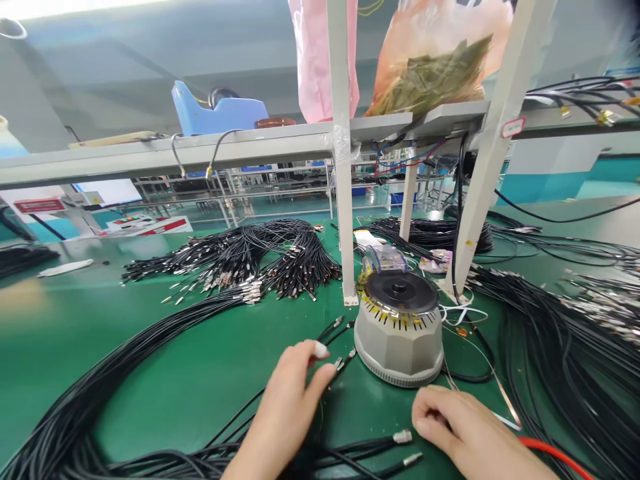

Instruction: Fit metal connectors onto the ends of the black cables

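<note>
— Nearest the lens? Note it.

— Two bare hands low over the green counter [150,360]. Right hand [465,430] rests knuckles up, fingers curled loosely inward; cannot tell whether they pinch anything. Just left of it lie two black cable ends with silvery metal connectors [403,437], tips pointing right toward that hand, long axes running roughly left-right.

— Left hand?

— Left hand [290,407] reaches up and forward, fingers [320,350] closed in a pinch on a thin black cable [340,363]. That cable's small metal tip points up and right, toward the base of the grey dispenser [399,333]; its long axis runs diagonally from lower left to upper right.

— Dispenser, describe.

— Round, faceted grey plastic body, ribbed foot ring, black disc on top, yellow tape strips [385,312] radiating round the rim, clear cover at the back. It stands upright just right of the pinched cable, near both hands.

— Surroundings?

— Smooth matte counter. Long black cable bundle [100,373] sweeps in an arc on the left. Behind it, a fanned heap of short cables [250,260] with bare metallic ends. More black coils [550,347] on the right. White frame posts [343,200] carry a grey shelf [200,150]; a pink bag [313,60] and a clear bag of greenish material [435,67] hang above. Red cable [550,450] at the right wrist.
</note>
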`<state>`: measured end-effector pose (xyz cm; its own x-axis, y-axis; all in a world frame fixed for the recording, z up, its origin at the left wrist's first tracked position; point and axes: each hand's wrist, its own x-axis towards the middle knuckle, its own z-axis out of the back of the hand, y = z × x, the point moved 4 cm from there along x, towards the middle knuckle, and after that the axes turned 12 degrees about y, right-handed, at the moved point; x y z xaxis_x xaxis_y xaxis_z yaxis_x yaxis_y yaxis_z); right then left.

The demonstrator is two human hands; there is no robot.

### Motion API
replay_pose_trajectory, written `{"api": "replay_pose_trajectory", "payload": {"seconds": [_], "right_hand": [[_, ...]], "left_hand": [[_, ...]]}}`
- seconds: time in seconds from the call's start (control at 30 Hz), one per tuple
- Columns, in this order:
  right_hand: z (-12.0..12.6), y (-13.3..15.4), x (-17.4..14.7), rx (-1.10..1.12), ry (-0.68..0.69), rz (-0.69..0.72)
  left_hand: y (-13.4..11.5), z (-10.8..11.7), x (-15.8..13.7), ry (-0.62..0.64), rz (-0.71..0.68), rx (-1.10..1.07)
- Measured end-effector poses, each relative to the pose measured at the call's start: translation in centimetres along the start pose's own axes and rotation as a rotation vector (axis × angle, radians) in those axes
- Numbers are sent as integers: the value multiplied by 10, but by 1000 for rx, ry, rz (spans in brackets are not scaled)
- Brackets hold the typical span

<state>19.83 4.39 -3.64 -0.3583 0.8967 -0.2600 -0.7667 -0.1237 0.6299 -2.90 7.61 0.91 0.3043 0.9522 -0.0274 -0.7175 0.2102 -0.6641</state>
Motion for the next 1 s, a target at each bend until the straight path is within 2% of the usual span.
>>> {"api": "replay_pose_trajectory", "payload": {"seconds": [0.07,0.23,0.33,0.5,0.6,0.7,0.77,0.83,0.9,1.0], "right_hand": [[2,3,2,-12,-40,0],[0,15,3,13,-57,90],[2,14,3,25,-103,90],[1,11,5,79,-160,121],[-9,10,11,288,-154,159],[-23,17,21,667,-94,256],[-32,22,28,866,-55,294],[-38,26,34,946,-9,289],[-41,27,35,964,12,269],[-36,25,32,986,-13,242]], "left_hand": [[10,7,1,-20,47,62],[14,-9,2,48,77,130],[11,-9,0,23,77,82],[10,5,-3,-12,62,-111],[5,5,-3,112,23,-273],[-1,-1,-6,276,-6,-383],[-3,-6,-8,338,-16,-421],[-4,-9,-9,369,-27,-445],[-1,-9,-7,356,-41,-445],[11,0,0,175,-38,-367]]}}
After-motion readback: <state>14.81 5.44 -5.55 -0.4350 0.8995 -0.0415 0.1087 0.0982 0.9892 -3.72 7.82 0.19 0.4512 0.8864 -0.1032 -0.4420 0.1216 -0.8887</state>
